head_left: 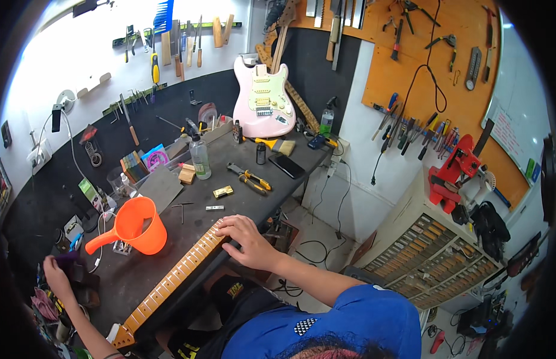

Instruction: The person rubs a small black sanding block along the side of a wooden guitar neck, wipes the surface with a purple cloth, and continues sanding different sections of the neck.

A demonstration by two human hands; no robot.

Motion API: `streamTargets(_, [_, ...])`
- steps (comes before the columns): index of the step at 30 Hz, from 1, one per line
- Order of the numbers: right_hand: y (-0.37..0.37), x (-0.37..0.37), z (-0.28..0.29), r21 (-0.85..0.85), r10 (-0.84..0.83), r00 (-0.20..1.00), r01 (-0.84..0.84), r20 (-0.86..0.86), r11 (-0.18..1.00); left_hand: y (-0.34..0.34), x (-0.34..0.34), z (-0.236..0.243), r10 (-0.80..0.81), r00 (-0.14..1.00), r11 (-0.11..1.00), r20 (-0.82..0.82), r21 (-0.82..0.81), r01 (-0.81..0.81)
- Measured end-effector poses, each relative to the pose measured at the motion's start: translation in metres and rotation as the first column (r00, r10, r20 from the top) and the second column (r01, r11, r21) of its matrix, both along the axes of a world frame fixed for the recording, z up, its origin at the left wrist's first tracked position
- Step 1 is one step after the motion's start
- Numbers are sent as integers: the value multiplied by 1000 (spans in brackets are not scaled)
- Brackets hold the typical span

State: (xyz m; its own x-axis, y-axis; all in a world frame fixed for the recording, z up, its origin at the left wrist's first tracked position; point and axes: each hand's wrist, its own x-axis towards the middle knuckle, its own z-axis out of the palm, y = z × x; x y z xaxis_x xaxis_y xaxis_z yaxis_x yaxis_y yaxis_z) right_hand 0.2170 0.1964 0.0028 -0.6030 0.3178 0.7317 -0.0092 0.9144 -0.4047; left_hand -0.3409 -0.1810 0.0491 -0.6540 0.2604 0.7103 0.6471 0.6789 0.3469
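A guitar neck (176, 275) with a light maple fretboard lies slantwise along the near edge of the dark workbench, its headstock (124, 338) toward the lower left. My right hand (245, 239) is closed over the far end of the neck, fingers bent across the fretboard and thumb by its near edge. At the far left, my left hand (58, 280) reaches beside a dark purple item (69, 258); its fingers are too hidden to show whether they hold it. Between the hands, an orange plastic jug (140, 224) stands behind the neck.
Beyond the neck lie a small metal bar (214, 208), a gold-coloured block (223, 191), pliers (249, 178) and a phone (287, 166). A clear bottle (200, 157) stands farther back. A pink guitar body (263, 102) leans at the rear. Drawers (430, 251) stand at right.
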Motion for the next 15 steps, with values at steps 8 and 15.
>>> streamTargets(8, [-77, -58, 1, -751, 606, 721, -593, -336, 290, 64, 287, 41, -547, 837, 729, -24, 477, 490])
streamTargets(15, [-112, -71, 15, -955, 529, 798, -285, -287, -87, 75, 407, -18, -891, 448, 434, 68, 415, 800])
